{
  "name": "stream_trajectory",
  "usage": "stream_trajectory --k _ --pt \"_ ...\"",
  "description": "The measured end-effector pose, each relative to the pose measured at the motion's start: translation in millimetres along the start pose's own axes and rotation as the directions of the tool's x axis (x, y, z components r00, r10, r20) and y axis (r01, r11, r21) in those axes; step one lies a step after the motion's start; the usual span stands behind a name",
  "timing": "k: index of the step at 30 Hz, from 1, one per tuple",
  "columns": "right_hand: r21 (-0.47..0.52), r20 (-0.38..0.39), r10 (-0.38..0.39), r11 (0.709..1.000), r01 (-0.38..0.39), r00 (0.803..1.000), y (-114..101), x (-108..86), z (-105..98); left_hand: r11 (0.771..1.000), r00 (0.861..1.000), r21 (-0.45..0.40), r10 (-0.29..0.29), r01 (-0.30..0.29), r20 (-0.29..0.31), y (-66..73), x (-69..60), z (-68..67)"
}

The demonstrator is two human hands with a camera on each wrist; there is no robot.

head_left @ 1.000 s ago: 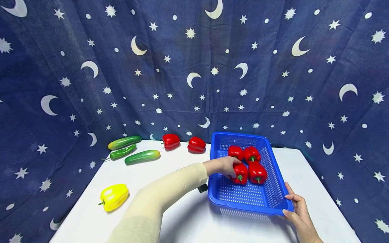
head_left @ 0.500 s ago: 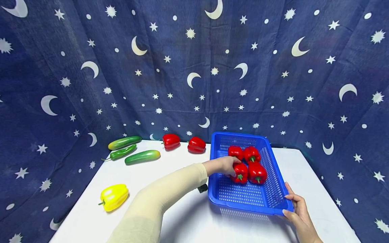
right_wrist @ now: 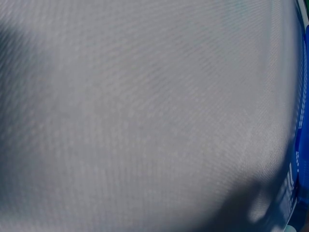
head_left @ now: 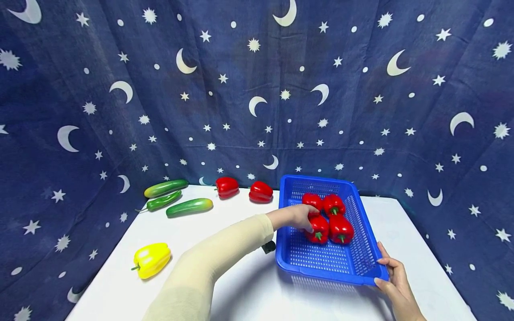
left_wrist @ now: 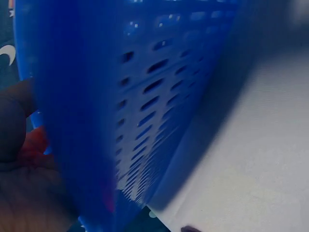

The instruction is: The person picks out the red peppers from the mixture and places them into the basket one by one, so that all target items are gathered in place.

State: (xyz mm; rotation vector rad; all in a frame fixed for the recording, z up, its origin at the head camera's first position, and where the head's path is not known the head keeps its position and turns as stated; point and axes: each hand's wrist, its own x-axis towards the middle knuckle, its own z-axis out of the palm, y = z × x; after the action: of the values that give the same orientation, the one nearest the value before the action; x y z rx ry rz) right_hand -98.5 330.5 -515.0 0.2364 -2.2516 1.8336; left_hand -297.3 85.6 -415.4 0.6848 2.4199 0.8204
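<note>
Four-cornered and blue, a perforated plastic basket stands on the right half of the white table. Several red bell peppers sit clustered inside it. My left hand reaches over the left rim, fingers and thumb curved about the near-left red bell pepper. At the near-right corner my right hand grips the basket, thumb on the rim and fingers along the side. The left wrist view has the basket's wall up close, with part of the left hand and some red behind it.
Two red bell peppers lie at the back of the table. Two cucumbers and a green chili pepper are at the back left. A yellow bell pepper lies front left. A starry curtain borders the table.
My left hand's fingers have shifted slightly up and back on the near-left bell pepper. The right hand and basket stay in place; the whole view has shifted slightly.
</note>
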Motion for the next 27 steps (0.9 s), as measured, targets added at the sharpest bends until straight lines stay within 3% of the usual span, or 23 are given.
stream_trajectory --k 9,15,24,27 --pt "0.052 -0.005 0.048 0.997 -0.047 0.999 3.7 0.7 -1.6 0.989 0.999 -0.143 0.032 -0.027 0.032 5.1 -10.5 -22.4" --pt "0.056 -0.019 0.045 0.997 -0.044 0.999 3.7 0.6 -0.7 0.959 0.996 -0.274 0.081 -0.068 0.036 10.4 -19.0 -44.0" --pt "0.094 -0.028 0.038 0.995 -0.035 0.999 3.0 0.7 0.6 0.902 0.988 -0.402 0.143 -0.157 -0.065 5.7 -27.6 -75.8" --pt "0.111 -0.026 0.025 0.994 -0.022 0.999 3.1 1.3 0.9 0.893 0.983 -0.412 0.149 -0.181 -0.108 -0.3 -30.2 -81.9"
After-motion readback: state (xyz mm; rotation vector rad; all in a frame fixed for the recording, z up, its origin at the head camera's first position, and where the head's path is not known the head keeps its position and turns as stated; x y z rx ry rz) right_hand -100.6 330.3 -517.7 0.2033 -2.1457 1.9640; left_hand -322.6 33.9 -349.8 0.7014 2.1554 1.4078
